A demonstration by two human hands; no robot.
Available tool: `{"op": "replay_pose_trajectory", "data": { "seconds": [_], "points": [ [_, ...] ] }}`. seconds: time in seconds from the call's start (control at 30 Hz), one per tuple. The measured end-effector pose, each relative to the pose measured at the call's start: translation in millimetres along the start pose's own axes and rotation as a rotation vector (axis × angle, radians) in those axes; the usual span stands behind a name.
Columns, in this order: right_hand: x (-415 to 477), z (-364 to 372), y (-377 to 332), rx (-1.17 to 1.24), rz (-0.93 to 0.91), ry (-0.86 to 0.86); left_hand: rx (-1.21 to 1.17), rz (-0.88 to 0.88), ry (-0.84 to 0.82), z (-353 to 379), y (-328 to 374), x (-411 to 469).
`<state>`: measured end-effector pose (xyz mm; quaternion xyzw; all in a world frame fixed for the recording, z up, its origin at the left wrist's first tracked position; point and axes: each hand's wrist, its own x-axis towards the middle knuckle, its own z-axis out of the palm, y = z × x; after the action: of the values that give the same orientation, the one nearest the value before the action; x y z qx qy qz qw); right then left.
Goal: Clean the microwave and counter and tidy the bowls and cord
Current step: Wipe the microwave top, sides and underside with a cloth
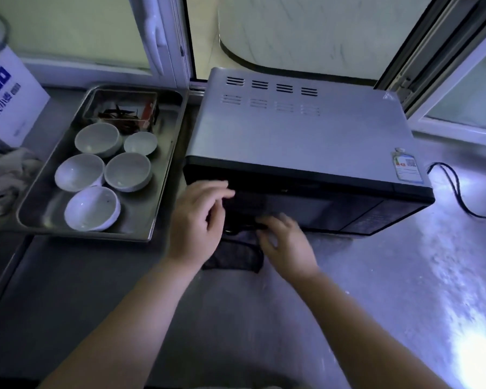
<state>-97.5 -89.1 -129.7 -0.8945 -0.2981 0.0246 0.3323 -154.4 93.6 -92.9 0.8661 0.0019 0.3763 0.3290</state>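
Working at the closed front of the microwave [306, 130] on the steel surface [376, 276]. Left hand [197, 220] at the door's left edge, fingers loosely spread, holding nothing. Right hand [288, 242] low at the door's bottom edge, over a dark cloth [233, 256]; blurred, cannot tell whether gripping. Advise: gather the cloth fully, steady the casing, wipe in overlapping passes. Bowls [128, 171] sit in the tray [163, 169]; cord [455, 189] loose at right.

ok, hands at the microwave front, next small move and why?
Probably the right hand, fingers blurred, closes on the dark cloth lying just under it below the microwave door. The left hand is open and empty; wiping needs the cloth.
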Motion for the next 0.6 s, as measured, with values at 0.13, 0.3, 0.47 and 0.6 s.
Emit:
{"op": "replay_pose_trajectory", "data": {
  "seconds": [0.13,0.3,0.47,0.6],
  "points": [
    [28.7,-63.4,-10.8,-0.143,-0.361,0.316,0.031,-0.174,-0.138,18.8,-18.4,-85.3],
    [120.5,-70.8,-41.1,-0.267,-0.305,0.175,0.372,-0.509,-0.714,87.9,-22.1,-124.6],
    [151.6,-53.7,-50.2,-0.422,-0.086,-0.114,0.569,-0.651,-0.783,120.8,-19.8,-142.0],
    [150.5,-56.2,-46.6,-0.410,-0.106,-0.126,0.586,-0.615,-0.767,101.1,-33.3,-157.1]
  ]
}}
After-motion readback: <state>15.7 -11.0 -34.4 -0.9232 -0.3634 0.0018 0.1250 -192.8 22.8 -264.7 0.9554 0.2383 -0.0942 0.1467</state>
